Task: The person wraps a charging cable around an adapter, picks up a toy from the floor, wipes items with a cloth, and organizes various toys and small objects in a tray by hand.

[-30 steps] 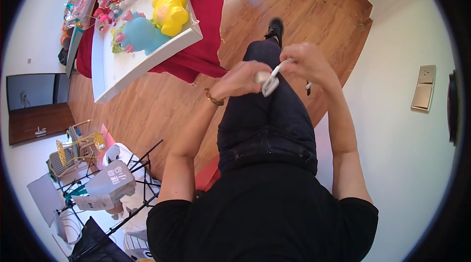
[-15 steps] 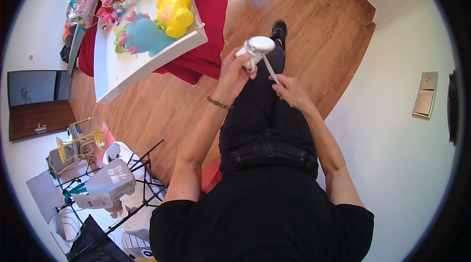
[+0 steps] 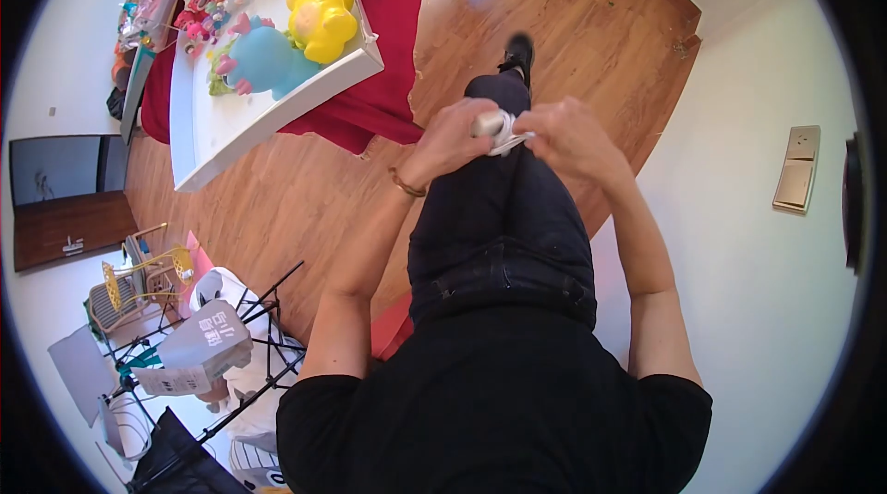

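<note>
A small white device (image 3: 487, 123) with a white cord (image 3: 504, 135) looped round it is held above my dark trousers. My left hand (image 3: 455, 136) wraps round the device from the left, with a beaded bracelet on the wrist. Close beside it, my right hand (image 3: 565, 135) pinches the cord at the right edge of the loops. Both hands are slightly blurred and nearly touch. The fingers hide part of the device.
A white tray (image 3: 226, 151) with a blue toy (image 3: 268, 60), a yellow toy (image 3: 321, 21) and several small figures stands on a red cloth (image 3: 395, 50). Black stand legs (image 3: 268, 374) and a grey box (image 3: 211, 337) are lower left. A wall socket (image 3: 796, 170) is at right.
Half a second ago the device was higher, with the cord stretched down to my right hand. Now the device is lower and my right hand has come up against the loops.
</note>
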Motion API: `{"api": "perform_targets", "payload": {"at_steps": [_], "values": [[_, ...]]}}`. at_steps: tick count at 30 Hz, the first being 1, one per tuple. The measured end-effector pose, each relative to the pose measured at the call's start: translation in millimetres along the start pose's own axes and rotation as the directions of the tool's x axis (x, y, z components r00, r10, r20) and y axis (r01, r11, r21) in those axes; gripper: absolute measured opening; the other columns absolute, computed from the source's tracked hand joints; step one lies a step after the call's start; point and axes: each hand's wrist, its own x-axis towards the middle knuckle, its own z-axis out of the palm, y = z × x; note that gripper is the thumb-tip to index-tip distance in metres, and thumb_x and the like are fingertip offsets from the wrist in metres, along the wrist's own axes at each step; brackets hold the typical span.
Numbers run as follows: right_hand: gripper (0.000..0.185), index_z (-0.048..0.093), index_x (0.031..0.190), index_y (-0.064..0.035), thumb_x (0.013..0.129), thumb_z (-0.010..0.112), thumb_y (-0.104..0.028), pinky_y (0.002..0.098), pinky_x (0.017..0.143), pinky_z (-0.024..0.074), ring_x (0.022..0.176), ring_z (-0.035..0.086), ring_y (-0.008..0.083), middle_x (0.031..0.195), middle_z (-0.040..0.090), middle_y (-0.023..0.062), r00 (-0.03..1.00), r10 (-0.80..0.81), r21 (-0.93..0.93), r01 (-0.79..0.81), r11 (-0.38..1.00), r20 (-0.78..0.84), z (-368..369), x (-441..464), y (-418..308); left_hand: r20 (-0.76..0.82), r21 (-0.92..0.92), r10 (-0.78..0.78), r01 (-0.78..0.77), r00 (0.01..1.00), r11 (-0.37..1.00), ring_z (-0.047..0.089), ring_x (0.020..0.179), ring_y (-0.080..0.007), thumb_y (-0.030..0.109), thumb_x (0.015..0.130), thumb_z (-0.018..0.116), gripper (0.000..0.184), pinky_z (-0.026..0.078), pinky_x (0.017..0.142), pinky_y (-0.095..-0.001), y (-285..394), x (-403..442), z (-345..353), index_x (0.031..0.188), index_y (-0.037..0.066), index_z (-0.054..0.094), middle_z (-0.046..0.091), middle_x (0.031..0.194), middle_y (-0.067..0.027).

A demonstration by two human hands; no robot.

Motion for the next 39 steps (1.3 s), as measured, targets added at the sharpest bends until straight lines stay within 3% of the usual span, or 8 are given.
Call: {"api": "perform_targets", "payload": {"at_steps": [3,7,12,13,17,24,27,39], "values": [[0.015,0.067,0.083,-0.0072,0.069,0.068,-0.012,0.0299,0.058,0.0463,0.066,0.061,0.0198,0.076,0.066,0.0092,0.981,0.034,0.355,-0.101,0.929,0.189,-14,17,32,0.465,-0.495,-0.135,0.384,0.875,0.779,0.058,0.074,-0.0089,0.012,0.072,0.064,0.043,0.046,0.058,-0.0216,-2,-4,-12,0.113,0.004,0.055,0.06,0.089,-0.0028],[0.015,0.066,0.088,-0.002,0.078,0.065,-0.012,0.0243,0.062,0.047,0.071,0.059,0.0118,0.081,0.066,0.003,0.938,0.063,0.808,-0.327,0.491,0.341,18,17,59,0.384,-0.896,0.035,0.364,0.922,0.255,0.056,0.064,-0.0105,0.02,0.077,0.063,0.044,0.042,0.048,-0.0218,-9,-14,8,0.114,0.001,0.051,0.059,0.085,-0.0045],[0.022,0.06,0.104,0.0002,0.087,0.056,-0.012,0.0223,0.072,0.0496,0.077,0.061,0.0093,0.086,0.066,0.0023,0.924,0.318,0.977,-0.19,-0.092,0.21,73,-4,52,0.241,-0.969,-0.15,0.229,0.959,-0.097,0.056,0.058,-0.0153,0.023,0.091,0.049,0.039,0.043,0.044,-0.025,-11,-19,30,0.125,0.006,0.042,0.059,0.089,-0.0087],[0.023,0.058,0.106,-0.0006,0.091,0.045,-0.012,0.0244,0.064,0.0522,0.074,0.062,0.0112,0.085,0.065,0.0045,0.848,0.454,0.953,-0.179,-0.243,0.275,83,-4,48,0.218,-0.972,-0.22,0.19,0.951,-0.14,0.056,0.058,-0.0154,0.025,0.093,0.046,0.038,0.044,0.045,-0.025,-7,-20,35,0.127,0.008,0.042,0.059,0.089,-0.0083],[0.027,0.059,0.096,-0.0035,0.093,0.033,-0.013,0.0269,0.041,0.048,0.061,0.062,0.0159,0.079,0.064,0.0086,0.729,0.622,0.958,-0.199,-0.206,0.285,88,-16,30,0.222,-0.957,-0.294,0.151,0.93,-0.246,0.058,0.061,-0.0155,0.033,0.096,0.043,0.042,0.049,0.048,-0.0269,-16,-19,49,0.132,0.013,0.038,0.06,0.09,-0.0069],[0.024,0.058,0.096,-0.0027,0.094,0.039,-0.018,0.0246,0.044,0.0492,0.061,0.062,0.0151,0.076,0.062,0.0077,0.687,0.663,0.954,-0.246,-0.173,0.298,83,-19,16,0.157,-0.977,-0.366,0.199,0.917,0.081,0.063,0.076,-0.016,0.021,0.085,0.065,0.05,0.056,0.058,-0.0271,-12,-19,45,0.128,0.009,0.042,0.061,0.099,-0.0081],[0.02,0.058,0.095,-0.0024,0.092,0.045,-0.017,0.0236,0.046,0.0497,0.061,0.062,0.0143,0.074,0.062,0.0065,0.697,0.657,0.956,-0.243,-0.164,0.289,80,-21,10,0.07,-0.967,-0.386,0.157,0.92,0.199,0.063,0.088,-0.0184,0.023,0.087,0.061,0.05,0.057,0.061,-0.0291,-20,-18,48,0.129,0.005,0.04,0.06,0.106,-0.0101],[0.022,0.061,0.099,0.0011,0.081,0.065,-0.01,0.0197,0.055,0.0467,0.064,0.06,0.0084,0.079,0.063,0.0047,0.72,0.694,0.955,-0.206,0.213,0.001,85,-15,-6,-0.061,-0.951,-0.406,0.071,0.912,0.302,0.059,0.074,-0.0114,0.029,0.088,0.058,0.042,0.046,0.051,-0.0237,-8,-11,60,0.118,0.004,0.044,0.06,0.094,-0.006]]}}
